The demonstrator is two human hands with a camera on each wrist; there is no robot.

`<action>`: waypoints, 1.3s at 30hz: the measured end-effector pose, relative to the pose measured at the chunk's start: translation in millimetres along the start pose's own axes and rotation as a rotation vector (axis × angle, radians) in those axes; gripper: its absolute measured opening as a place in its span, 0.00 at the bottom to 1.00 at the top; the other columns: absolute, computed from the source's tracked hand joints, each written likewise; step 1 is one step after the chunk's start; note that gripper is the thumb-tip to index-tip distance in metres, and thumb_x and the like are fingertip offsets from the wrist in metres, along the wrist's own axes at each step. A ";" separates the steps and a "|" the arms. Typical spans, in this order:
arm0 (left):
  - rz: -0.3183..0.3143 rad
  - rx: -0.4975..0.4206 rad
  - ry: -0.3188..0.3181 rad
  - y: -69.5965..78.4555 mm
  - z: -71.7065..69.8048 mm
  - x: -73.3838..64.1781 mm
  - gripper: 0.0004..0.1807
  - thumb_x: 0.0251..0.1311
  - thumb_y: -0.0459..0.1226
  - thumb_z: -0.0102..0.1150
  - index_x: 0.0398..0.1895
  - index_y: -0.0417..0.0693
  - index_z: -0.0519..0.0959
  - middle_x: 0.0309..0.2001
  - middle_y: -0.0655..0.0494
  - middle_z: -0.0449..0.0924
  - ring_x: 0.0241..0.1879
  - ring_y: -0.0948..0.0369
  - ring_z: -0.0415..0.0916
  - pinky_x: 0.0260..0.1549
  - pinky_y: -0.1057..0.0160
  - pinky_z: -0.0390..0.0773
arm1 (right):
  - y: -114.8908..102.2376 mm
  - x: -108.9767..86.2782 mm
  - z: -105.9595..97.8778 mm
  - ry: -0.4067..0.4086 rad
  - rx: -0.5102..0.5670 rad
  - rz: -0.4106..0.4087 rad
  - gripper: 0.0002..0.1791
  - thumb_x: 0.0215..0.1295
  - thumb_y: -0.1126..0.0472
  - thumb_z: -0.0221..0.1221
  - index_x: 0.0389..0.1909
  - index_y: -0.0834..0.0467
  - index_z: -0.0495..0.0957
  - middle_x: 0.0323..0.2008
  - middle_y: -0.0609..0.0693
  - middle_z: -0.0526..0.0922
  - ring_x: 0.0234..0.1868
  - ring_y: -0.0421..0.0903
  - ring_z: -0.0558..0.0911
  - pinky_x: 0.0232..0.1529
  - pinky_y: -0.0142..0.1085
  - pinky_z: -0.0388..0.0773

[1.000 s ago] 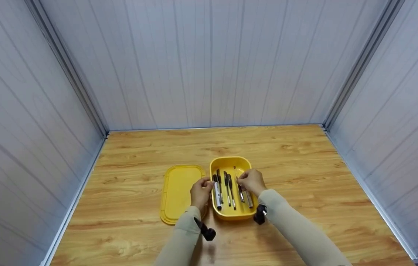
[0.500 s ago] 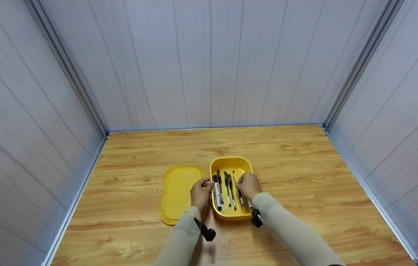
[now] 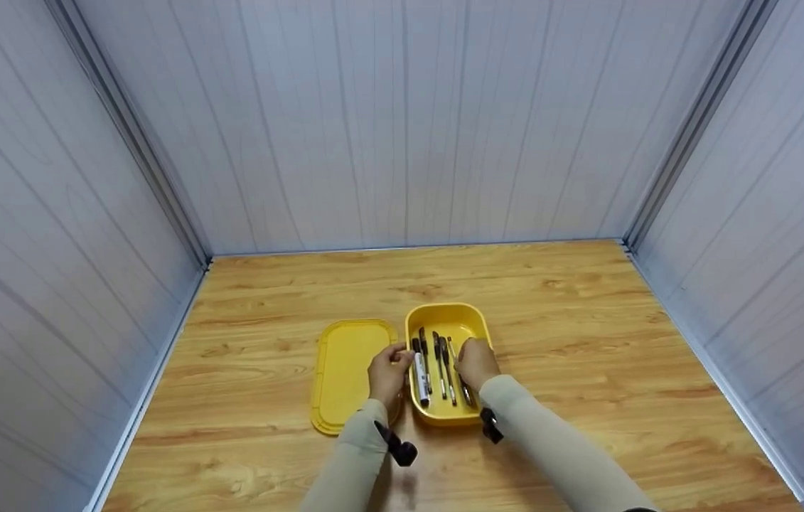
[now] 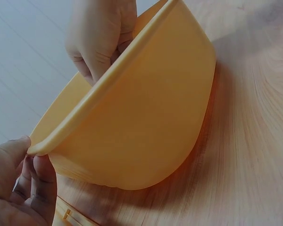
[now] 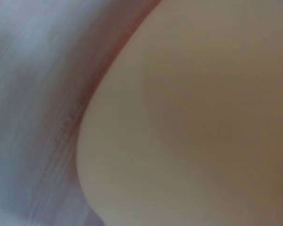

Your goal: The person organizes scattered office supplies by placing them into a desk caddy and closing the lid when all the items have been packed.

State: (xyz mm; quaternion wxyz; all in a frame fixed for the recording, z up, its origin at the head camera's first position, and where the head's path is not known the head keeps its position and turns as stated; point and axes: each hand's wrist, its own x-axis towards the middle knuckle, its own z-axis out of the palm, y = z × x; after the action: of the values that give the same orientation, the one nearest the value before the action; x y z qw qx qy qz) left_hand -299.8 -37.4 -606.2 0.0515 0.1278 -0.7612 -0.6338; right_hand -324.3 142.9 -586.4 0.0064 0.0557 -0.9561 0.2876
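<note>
A yellow plastic box (image 3: 444, 419) holds several pens and a white marker (image 3: 421, 380) with dark ends, lying lengthwise. My left hand (image 3: 387, 373) pinches the box's left rim; in the left wrist view the left thumb (image 4: 19, 146) is over the edge and fingers are beneath it. My right hand (image 3: 478, 364) reaches inside at the right, fingers curled down on a slim pen (image 3: 451, 347) whose far end shows beyond them. From the left wrist view the right hand (image 4: 104, 37) dips behind the box wall, fingertips hidden. The box's outer wall (image 5: 188, 117) fills the right wrist view.
A yellow lid (image 3: 352, 373) lies flat on the wood-grain table (image 3: 572, 320), just left of the box. Pale panel walls (image 3: 402, 142) enclose the table at the back and both sides.
My right hand has moved down and slightly left inside the box, drawing the slim pen toward me and lower. My left hand stays on the rim.
</note>
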 end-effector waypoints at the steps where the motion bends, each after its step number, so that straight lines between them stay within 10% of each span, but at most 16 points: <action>1: 0.002 0.003 0.000 -0.5 0.2 0.2 0.14 0.63 0.35 0.63 0.50 0.38 0.83 0.33 0.52 0.79 0.33 0.61 0.73 0.30 0.68 0.73 | 0.3 -0.2 1.0 0.006 -0.009 -0.010 0.20 0.54 0.71 0.63 0.09 0.55 0.68 0.11 0.44 0.67 0.16 0.42 0.66 0.19 0.34 0.64; 17: 0.036 0.043 -0.003 2.1 -2.8 -2.8 0.14 0.63 0.35 0.63 0.50 0.38 0.82 0.33 0.51 0.80 0.32 0.61 0.73 0.30 0.67 0.74 | -7.6 1.3 2.1 -0.029 -0.036 0.046 0.23 0.57 0.65 0.66 0.10 0.53 0.63 0.12 0.43 0.62 0.16 0.42 0.64 0.19 0.33 0.61; 23: 0.014 0.015 -0.001 2.1 -2.4 -2.5 0.14 0.63 0.34 0.63 0.51 0.38 0.82 0.33 0.52 0.79 0.31 0.61 0.72 0.28 0.67 0.73 | -17.1 10.6 -30.6 -0.003 0.080 0.088 0.09 0.62 0.61 0.64 0.27 0.62 0.82 0.26 0.52 0.83 0.26 0.45 0.78 0.31 0.40 0.78; 29: -0.012 -0.005 -0.002 1.6 -2.4 -2.8 0.15 0.63 0.35 0.62 0.51 0.38 0.82 0.35 0.51 0.79 0.32 0.61 0.73 0.29 0.67 0.74 | 10.4 17.2 -52.7 0.133 0.190 0.146 0.08 0.60 0.65 0.63 0.38 0.66 0.82 0.35 0.59 0.85 0.36 0.53 0.83 0.41 0.46 0.80; 39: 0.047 0.059 -0.034 6.6 -10.9 -4.9 0.15 0.66 0.37 0.61 0.52 0.39 0.82 0.35 0.49 0.80 0.28 0.61 0.76 0.25 0.66 0.77 | 32.8 15.1 -54.4 0.077 0.296 0.269 0.11 0.62 0.63 0.63 0.38 0.68 0.84 0.38 0.61 0.86 0.40 0.55 0.83 0.41 0.42 0.80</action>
State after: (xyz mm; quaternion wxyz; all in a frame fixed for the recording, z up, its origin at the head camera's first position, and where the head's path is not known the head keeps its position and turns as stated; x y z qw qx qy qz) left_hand -293.3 -45.4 -597.2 0.0497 0.1008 -0.7829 -0.6119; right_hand -344.1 198.5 -558.4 -0.0037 -0.0833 -0.9013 0.4250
